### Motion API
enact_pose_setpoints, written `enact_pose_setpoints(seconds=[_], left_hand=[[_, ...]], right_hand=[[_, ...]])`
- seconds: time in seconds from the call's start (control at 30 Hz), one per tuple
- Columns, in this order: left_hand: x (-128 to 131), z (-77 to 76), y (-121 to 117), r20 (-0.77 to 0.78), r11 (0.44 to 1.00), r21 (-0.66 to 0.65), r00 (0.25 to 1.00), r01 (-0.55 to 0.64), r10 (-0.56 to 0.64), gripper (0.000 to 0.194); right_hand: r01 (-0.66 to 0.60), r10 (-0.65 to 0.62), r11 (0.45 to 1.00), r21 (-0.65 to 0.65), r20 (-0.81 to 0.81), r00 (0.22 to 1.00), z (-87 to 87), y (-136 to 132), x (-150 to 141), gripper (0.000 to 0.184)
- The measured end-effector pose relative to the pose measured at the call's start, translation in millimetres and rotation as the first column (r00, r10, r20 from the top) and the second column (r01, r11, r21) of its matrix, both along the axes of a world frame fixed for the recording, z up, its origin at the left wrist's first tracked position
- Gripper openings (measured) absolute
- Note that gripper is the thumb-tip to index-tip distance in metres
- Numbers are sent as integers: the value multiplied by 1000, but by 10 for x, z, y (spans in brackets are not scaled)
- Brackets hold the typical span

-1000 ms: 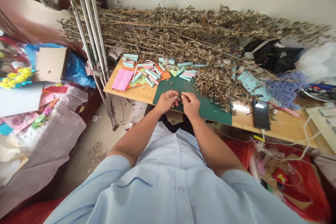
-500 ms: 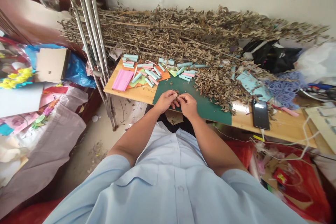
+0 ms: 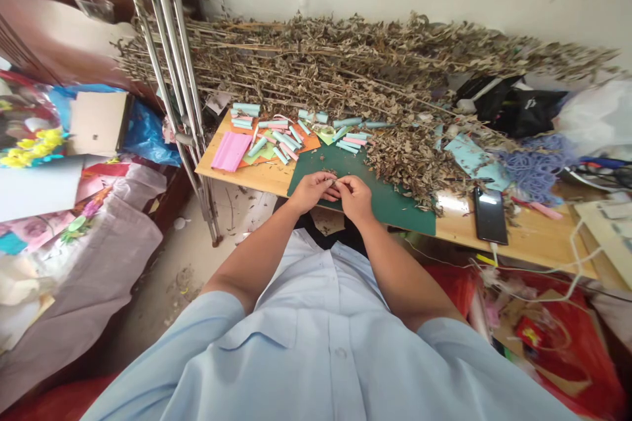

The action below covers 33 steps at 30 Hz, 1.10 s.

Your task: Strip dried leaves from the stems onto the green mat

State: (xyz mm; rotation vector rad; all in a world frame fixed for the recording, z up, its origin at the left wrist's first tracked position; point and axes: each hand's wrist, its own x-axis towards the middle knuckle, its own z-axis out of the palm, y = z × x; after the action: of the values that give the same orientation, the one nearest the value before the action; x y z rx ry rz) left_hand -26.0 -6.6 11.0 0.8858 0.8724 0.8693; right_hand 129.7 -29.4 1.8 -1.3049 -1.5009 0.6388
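Observation:
My left hand (image 3: pixel 312 191) and my right hand (image 3: pixel 356 197) meet at the front edge of a dark green mat (image 3: pixel 409 212). Both are closed, fingertips pinching a small brown bit of dried leaves (image 3: pixel 334 183), mostly covered by the fingers. To the right on the mat lies a heap of loose dried leaves (image 3: pixel 407 161). Beyond my hands, several small rolled paper tubes (image 3: pixel 286 141), blue and pink, rest on coloured sheets. A folded pink paper (image 3: pixel 231 150) lies to the left.
Long dried stalks (image 3: pixel 316 66) are piled along the wall. Metal crutches (image 3: pixel 175 79) lean at the table's left end. On the wooden table (image 3: pixel 454 227), a black phone (image 3: pixel 490 216) with a cable lies right of the mat, near blue yarn (image 3: pixel 536 168).
My fingers have shifted slightly, the left fingers drawing closer around the pinched bit, so less brown leaf shows between the hands. Everything else stays in place.

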Motion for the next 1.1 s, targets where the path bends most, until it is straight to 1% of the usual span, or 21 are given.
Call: enact_pose_setpoints(seconds=[0.13,0.3,0.5,0.63,0.73,0.83,0.93,1.1], left_hand=[[40,21,-10,-60,997,15,995,-73,74,23],[46,33,-11,-65,997,21,995,-71,72,26],[72,44,-20,-98,995,41,991,-90,94,30],[49,27,-25,-93,997,45,994,-59,63,34],[-1,21,-28,10,999,34,1000,-20,19,38],[-38,25,-25,75,1000,-8,997,2,-1,36],[-41,26,-16,53,999,-32,999,0,2,32],[-9,17,-4,-20,1000,-5,1000,-23,23,28]], right_hand=[[-33,34,999,17,-32,999,-3,-9,11,11],[-77,79,996,42,-40,996,-5,-21,20,9],[-50,50,998,29,-33,998,-19,-21,11,9],[-24,24,1000,8,-28,999,-14,-18,-3,9],[-15,15,1000,6,-24,1000,6,-17,-17,9],[1,-1,1000,-1,-16,1000,23,-16,-22,10],[14,-14,1000,-11,-20,1000,31,-15,-16,11],[11,-12,1000,-13,-38,999,34,-19,-1,12]])
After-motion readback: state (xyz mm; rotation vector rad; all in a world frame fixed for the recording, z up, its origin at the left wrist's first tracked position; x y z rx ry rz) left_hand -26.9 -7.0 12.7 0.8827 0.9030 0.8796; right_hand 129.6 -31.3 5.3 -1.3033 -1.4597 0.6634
